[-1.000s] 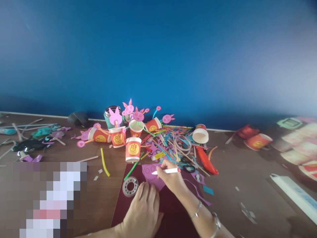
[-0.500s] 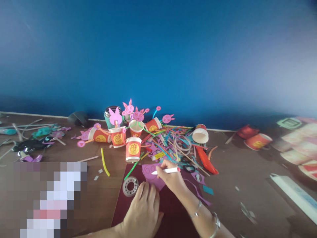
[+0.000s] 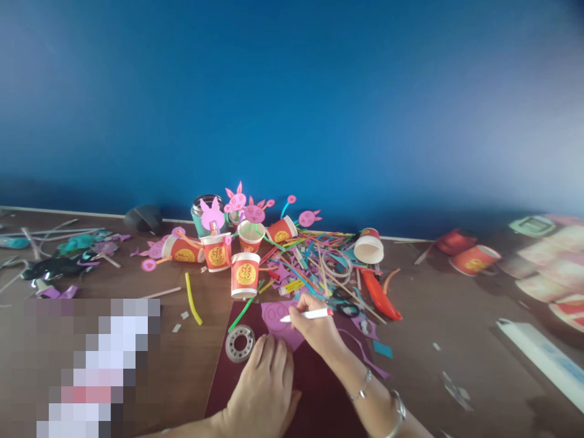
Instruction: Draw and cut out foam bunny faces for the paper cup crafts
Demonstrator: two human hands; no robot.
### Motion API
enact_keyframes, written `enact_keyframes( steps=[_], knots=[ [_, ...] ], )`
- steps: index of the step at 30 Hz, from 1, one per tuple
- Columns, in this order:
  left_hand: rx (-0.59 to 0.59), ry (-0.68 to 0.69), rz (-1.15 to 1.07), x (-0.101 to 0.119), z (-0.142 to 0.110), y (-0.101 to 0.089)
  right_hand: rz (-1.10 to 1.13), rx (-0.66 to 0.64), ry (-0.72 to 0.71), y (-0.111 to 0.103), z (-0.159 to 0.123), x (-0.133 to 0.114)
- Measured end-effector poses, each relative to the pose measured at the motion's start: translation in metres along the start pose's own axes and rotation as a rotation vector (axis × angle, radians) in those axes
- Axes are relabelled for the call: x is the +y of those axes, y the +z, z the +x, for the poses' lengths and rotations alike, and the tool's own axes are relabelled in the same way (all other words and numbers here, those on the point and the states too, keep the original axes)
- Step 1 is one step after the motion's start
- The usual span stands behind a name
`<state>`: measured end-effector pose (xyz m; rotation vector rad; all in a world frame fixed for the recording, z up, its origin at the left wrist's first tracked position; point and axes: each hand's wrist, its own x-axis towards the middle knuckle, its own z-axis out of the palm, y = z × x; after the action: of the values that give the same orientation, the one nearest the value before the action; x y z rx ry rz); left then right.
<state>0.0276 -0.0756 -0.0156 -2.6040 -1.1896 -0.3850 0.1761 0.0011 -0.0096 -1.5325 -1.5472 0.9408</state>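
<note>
My right hand (image 3: 314,323) is closed around a white marker (image 3: 314,314) with a red end, its tip pointing left over a pink-purple foam sheet (image 3: 287,331). Round outlines are drawn on that sheet near the tip. Flat on the lower edge of the sheet lies my left hand (image 3: 267,377), fingers stretched out. Both are above a dark maroon board (image 3: 328,401). A grey tape ring (image 3: 240,344) sits on the board just left of my left hand. Beyond it stands a red paper cup (image 3: 245,275) with a yellow emblem.
Several red paper cups with pink animal-face cutouts (image 3: 212,214) stand or lie at the back. A pile of coloured strips and sticks (image 3: 314,261) spreads behind the board, with black-handled scissors (image 3: 347,309). A white power strip (image 3: 538,359) lies at right; a blue wall (image 3: 292,109) rises behind.
The marker tip has shifted very slightly to the right over the foam sheet. My left hand stays in the same place.
</note>
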Motion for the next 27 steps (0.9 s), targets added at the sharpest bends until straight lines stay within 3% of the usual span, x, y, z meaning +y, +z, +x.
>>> enact_keyframes(
  steps=[14,27],
  knots=[
    [0.037,0.000,0.005,-0.0011,0.0013,-0.0021,0.040,0.038,0.036,-0.0001,0.0007,-0.0007],
    [0.003,0.006,-0.004,-0.0007,-0.0002,-0.0007,0.039,0.036,0.048,-0.0004,0.0016,0.0011]
  ],
)
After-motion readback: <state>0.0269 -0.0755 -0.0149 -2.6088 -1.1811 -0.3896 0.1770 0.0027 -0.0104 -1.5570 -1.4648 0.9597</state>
